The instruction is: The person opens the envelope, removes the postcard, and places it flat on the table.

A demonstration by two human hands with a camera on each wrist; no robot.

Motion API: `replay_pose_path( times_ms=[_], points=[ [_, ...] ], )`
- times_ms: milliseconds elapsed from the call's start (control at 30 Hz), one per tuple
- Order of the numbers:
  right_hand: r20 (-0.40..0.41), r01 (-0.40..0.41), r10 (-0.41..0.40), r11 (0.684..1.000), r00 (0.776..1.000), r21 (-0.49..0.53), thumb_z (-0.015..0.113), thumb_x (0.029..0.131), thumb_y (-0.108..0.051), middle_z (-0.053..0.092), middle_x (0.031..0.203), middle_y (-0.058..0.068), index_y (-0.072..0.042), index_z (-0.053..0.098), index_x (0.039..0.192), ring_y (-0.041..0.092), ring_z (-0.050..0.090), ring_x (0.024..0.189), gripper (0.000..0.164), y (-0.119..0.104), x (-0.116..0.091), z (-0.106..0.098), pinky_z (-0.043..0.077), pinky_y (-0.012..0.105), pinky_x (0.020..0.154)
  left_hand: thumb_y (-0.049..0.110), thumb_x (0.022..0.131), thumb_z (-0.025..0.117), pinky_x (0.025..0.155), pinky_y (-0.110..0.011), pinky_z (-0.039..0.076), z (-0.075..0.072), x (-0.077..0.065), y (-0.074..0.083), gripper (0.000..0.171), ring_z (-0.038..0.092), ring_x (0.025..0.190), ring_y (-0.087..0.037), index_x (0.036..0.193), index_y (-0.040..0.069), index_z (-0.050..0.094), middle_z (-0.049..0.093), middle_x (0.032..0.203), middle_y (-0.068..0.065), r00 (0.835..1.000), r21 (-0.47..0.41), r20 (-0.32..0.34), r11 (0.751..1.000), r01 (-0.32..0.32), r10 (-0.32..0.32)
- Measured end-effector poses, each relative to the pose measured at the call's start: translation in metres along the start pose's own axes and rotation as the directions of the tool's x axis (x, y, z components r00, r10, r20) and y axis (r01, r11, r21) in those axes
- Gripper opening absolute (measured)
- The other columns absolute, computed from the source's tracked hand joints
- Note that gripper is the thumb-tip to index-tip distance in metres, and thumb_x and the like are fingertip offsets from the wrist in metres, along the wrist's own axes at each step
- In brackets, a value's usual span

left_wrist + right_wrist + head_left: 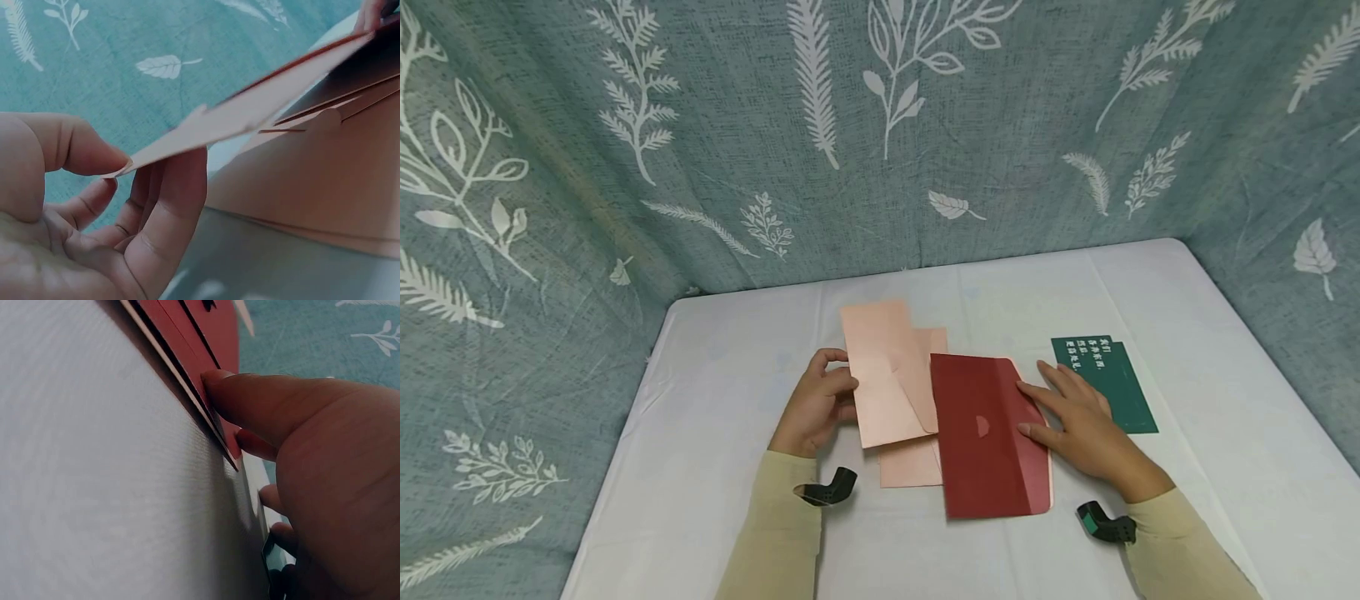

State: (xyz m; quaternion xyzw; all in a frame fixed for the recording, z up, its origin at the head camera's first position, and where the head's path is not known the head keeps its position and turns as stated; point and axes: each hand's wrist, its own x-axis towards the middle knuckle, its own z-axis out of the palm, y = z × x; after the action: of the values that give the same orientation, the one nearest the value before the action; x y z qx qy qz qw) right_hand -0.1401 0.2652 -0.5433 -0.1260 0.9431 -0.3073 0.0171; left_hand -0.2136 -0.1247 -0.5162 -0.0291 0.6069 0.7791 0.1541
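Note:
My left hand (822,400) pinches the left edge of a pale pink envelope (880,375). In the left wrist view the thumb lies on top of this envelope (187,131), with fingers beneath; it is tilted up. Another pink envelope (910,467) lies partly under it. A dark red envelope (977,467) with a small round tab overlaps the pink ones on the right. My right hand (1078,429) rests thumb and index fingertip on the red envelope's right part, the other fingers stretched past its edge. The thumb on the red envelope (181,337) also shows in the right wrist view.
Two overlapping dark green cards (1131,392), one with white characters, lie just beyond my right hand. White cloth covers the table (737,333). A blue-green curtain (737,108) with white leaf prints hangs behind and at the sides.

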Motion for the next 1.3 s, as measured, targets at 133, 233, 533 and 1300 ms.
replay_pose_path(
  times_ms=[133, 233, 533, 1300],
  points=[
    [0.002, 0.000, 0.000, 1.000, 1.000, 0.002, 0.082, 0.098, -0.037, 0.030, 0.173, 0.022, -0.010, 0.059, 0.158, 0.049, 0.016, 0.158, 0.069, 0.000, 0.000, -0.001, 0.016, 0.077, 0.115, -0.009, 0.096, 0.053, 0.061, -0.035, 0.059, 0.003, 0.001, -0.001, 0.039, 0.067, 0.075, -0.022, 0.129, 0.006, 0.039, 0.072, 0.098, -0.010, 1.000, -0.011, 0.017, 1.000, -0.001, 0.001],
    [0.002, 0.000, 0.000, 1.000, 1.000, 0.003, 0.082, 0.098, -0.037, 0.030, 0.173, 0.022, -0.010, 0.059, 0.158, 0.049, 0.016, 0.159, 0.069, 0.000, 0.000, -0.001, 0.016, 0.077, 0.115, -0.009, 0.095, 0.053, 0.061, -0.035, 0.059, 0.003, 0.001, -0.001, 0.038, 0.068, 0.074, -0.022, 0.129, 0.006, 0.040, 0.071, 0.100, -0.011, 1.000, -0.022, -0.006, 1.000, -0.005, 0.005],
    [0.001, -0.002, 0.002, 1.000, 1.000, 0.007, 0.082, 0.098, -0.036, 0.030, 0.172, 0.022, -0.010, 0.060, 0.157, 0.050, 0.016, 0.158, 0.068, -0.001, 0.001, -0.002, 0.016, 0.077, 0.115, -0.006, 0.094, 0.054, 0.058, -0.030, 0.056, 0.001, 0.000, 0.003, 0.036, 0.067, 0.070, -0.018, 0.126, 0.005, 0.041, 0.068, 0.100, -0.013, 0.998, -0.066, -0.033, 0.996, -0.052, 0.050],
    [-0.012, 0.005, -0.005, 1.000, 1.000, -0.005, 0.084, 0.097, -0.033, 0.032, 0.172, 0.023, -0.009, 0.061, 0.155, 0.050, 0.017, 0.158, 0.067, -0.001, 0.001, 0.000, 0.016, 0.078, 0.115, -0.006, 0.091, 0.054, 0.061, -0.034, 0.060, 0.021, -0.001, -0.009, 0.036, 0.066, 0.075, -0.018, 0.122, 0.006, 0.039, 0.068, 0.095, -0.009, 0.994, -0.053, 0.107, 0.999, 0.014, -0.008]
  ],
)
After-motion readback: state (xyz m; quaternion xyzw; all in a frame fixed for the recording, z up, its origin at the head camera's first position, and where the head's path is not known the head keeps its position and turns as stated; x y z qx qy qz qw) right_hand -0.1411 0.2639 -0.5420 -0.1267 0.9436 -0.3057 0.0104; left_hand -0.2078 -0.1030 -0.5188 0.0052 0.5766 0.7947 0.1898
